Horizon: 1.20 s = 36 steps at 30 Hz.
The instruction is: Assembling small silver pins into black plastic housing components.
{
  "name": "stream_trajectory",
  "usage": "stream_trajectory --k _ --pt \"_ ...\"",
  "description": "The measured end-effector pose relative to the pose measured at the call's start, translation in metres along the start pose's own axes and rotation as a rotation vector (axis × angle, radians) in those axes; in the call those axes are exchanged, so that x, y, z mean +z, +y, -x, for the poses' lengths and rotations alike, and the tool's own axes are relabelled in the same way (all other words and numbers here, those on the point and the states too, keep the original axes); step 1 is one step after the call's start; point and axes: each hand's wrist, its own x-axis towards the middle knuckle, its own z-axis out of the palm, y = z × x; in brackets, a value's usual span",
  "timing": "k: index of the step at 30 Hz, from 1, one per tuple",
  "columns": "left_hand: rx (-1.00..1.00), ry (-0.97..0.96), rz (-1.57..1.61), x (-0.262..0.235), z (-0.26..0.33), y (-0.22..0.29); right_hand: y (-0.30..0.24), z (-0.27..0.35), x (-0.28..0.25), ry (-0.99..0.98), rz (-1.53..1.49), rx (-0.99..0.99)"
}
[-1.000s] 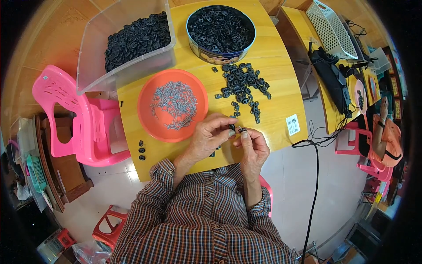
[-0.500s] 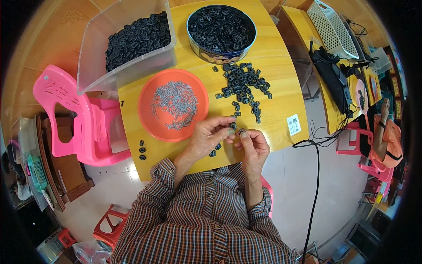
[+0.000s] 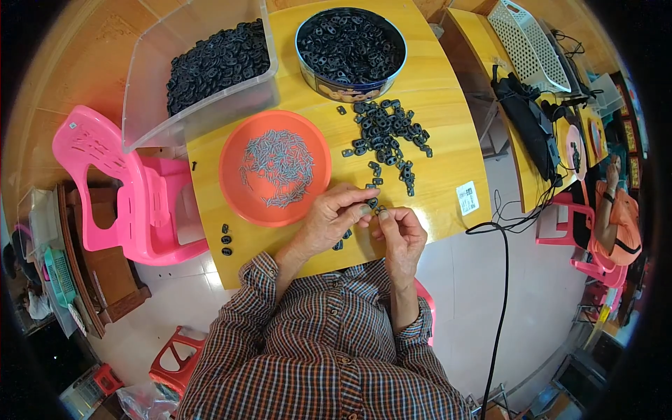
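My left hand (image 3: pixel 336 215) pinches a small black oval plastic part (image 3: pixel 372 203) between thumb and fingers. Close beside it, my right hand (image 3: pixel 401 234) has its thumb and forefinger pressed together on something small and dark that I cannot make out. Under my hands a few more black parts (image 3: pixel 339 245) lie on the yellow table, partly hidden. Ahead is a loose pile of black two-holed parts (image 3: pixel 386 133). An orange-red plate (image 3: pixel 234 192) to the left holds many small grey metal pins (image 3: pixel 278 164).
A clear plastic bin (image 3: pixel 199 115) of black parts stands at the far left, and a round tin (image 3: pixel 350 93) of them at the back. Several black parts (image 3: pixel 226 240) lie near the left edge. Pink chair (image 3: pixel 133 203) left; black cable (image 3: pixel 505 280) right; another person (image 3: pixel 616 220) far right.
My right hand has shifted very slightly left, nearer the left hand. The left hand keeps its pinch on the black part, almost still.
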Motion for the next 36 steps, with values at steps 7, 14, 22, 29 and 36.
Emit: stream_trajectory --k 7,14,22,29,36 --pt "0.01 -0.027 0.0 -0.0005 0.0014 -0.002 0.002 -0.0001 0.0001 0.002 0.002 0.006" --pt "-0.035 -0.034 0.036 -0.0021 0.002 -0.0035 0.0006 0.0002 0.0004 0.016 0.019 0.033" --pt "-0.035 -0.045 0.008 -0.0012 0.0012 -0.0021 0.0012 0.0007 0.0002 0.03 0.008 0.067" --pt "-0.053 -0.028 0.021 -0.0013 0.0023 -0.0012 0.0003 0.0018 0.0047 0.019 -0.033 0.069" --pt "-0.03 -0.018 0.013 -0.0019 0.002 -0.0012 -0.002 0.0007 0.009 0.025 -0.068 0.053"
